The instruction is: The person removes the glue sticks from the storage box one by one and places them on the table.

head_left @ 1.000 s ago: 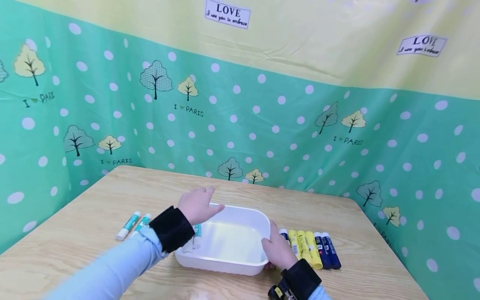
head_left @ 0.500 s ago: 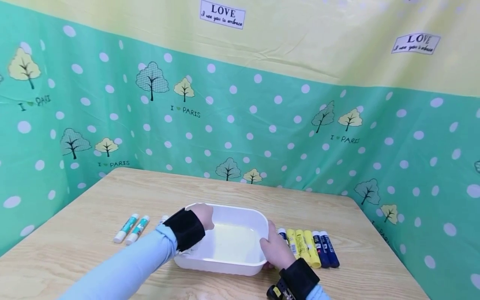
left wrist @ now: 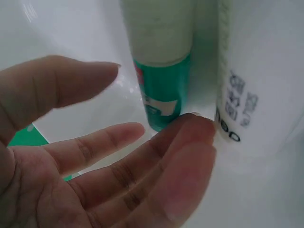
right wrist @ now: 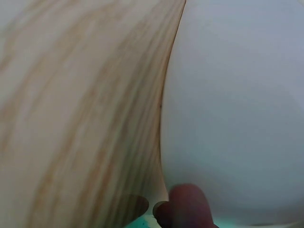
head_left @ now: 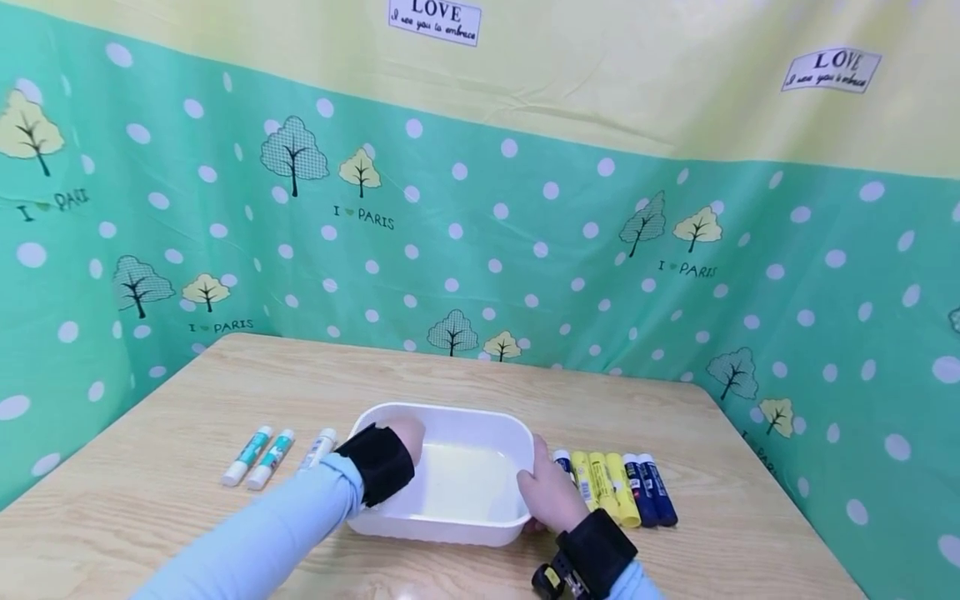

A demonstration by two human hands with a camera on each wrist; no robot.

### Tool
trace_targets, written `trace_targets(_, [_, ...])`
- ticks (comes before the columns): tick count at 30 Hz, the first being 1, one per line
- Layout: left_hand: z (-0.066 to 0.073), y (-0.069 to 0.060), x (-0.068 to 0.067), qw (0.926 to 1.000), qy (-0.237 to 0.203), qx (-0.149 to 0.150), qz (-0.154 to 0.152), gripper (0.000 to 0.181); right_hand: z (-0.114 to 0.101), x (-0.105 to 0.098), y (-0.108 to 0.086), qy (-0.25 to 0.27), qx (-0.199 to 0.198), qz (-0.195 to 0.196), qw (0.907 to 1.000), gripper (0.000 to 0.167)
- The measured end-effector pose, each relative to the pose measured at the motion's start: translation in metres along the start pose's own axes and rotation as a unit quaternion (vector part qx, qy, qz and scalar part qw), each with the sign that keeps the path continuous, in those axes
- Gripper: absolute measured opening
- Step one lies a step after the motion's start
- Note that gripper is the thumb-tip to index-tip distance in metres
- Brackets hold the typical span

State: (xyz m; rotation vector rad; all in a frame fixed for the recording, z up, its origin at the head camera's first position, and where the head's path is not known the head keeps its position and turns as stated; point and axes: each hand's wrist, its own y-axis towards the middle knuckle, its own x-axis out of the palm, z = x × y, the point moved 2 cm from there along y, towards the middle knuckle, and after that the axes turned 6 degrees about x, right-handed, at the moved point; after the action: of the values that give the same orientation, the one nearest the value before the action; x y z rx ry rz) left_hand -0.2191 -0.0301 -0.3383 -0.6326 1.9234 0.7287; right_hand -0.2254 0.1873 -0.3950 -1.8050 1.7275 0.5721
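Note:
My left hand (head_left: pixel 407 435) reaches down inside the left end of a white plastic basin (head_left: pixel 442 535). In the left wrist view, its thumb and fingers are apart around the lower end of a green-and-white glue stick (left wrist: pixel 164 88); some fingertips are at or touching it. A white glue stick with printed text (left wrist: pixel 259 80) lies beside that one in the basin. From the head view, my left fingers and these sticks are hidden. My right hand (head_left: pixel 553 493) grips the basin's right rim, thumb on the inner side. Fingertips (right wrist: pixel 187 204) show against its white wall in the right wrist view.
Two teal-and-white glue sticks (head_left: pixel 258 458) and a white one (head_left: pixel 318 447) lie left of the basin. On its right is a row of yellow glue sticks (head_left: pixel 602 482) and dark blue ones (head_left: pixel 656 490). A patterned curtain (head_left: pixel 480 208) hangs behind the wooden table (head_left: pixel 300 371).
My left hand has gone from above the basin's left rim down into it. The white stick on the left has come into sight beside my arm. My right hand keeps its grip.

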Motion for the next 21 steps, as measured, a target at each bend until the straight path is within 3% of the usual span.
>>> trace_targets(2, [0.001, 0.002, 0.001, 0.9979, -0.06, -0.022, -0.006, 0.008, 0.0, 0.0, 0.001, 0.001, 0.001, 0.001, 1.0, 0.06])
trace_targets(4, [0.001, 0.004, 0.004, 0.9881, -0.141, -0.058, -0.016, 0.005, 0.0, 0.0, 0.001, 0.003, 0.001, 0.002, 1.0, 0.06])
trace_targets(7, [0.0, 0.008, 0.008, 0.9618, -0.245, -0.114, -0.042, 0.02, 0.0, 0.0, 0.001, 0.005, -0.001, 0.0, 1.0, 0.06])
trace_targets(10, [-0.004, 0.01, 0.012, 0.9348, -0.314, -0.155, -0.06, 0.033, 0.0, 0.0, 0.001, 0.003, -0.004, 0.001, 1.0, 0.059])
trace_targets(13, [-0.006, 0.012, 0.013, 0.9191, -0.347, -0.174, -0.068, 0.036, 0.0, -0.001, 0.001, 0.0, -0.006, 0.003, 1.0, 0.059])
trace_targets(17, [-0.006, 0.01, 0.013, 0.9148, -0.354, -0.179, -0.074, 0.036, -0.001, -0.001, 0.001, 0.003, -0.008, 0.002, 1.0, 0.059])
trace_targets(21, [-0.004, 0.006, 0.013, 0.9334, -0.317, -0.151, -0.075, 0.034, -0.001, 0.0, 0.0, 0.005, -0.008, -0.001, 1.0, 0.059])
